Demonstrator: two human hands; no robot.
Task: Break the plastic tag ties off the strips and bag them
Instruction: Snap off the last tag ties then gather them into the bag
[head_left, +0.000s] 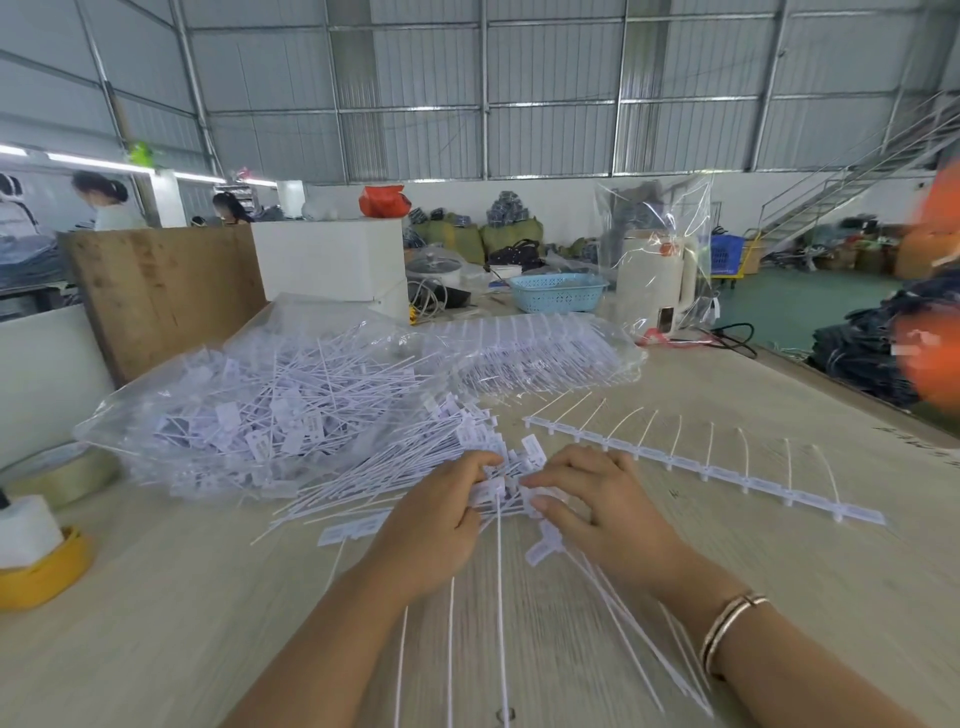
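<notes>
A strip of tag ties (506, 493) is being pinched by the left hand (441, 525) and right hand (592, 504) — light, springy plastic, probably best gripped at the tag heads.

No readable text anywhere. Tag ties (488, 441) carry small printed lines, too blurred to read. The strip (727, 475) has tiny labels along its bar, illegible. An orange mark on the white kettle (655, 275) can't be made out. Dark lettering at the table (208, 597) right edge is cut off and unreadable.
</notes>
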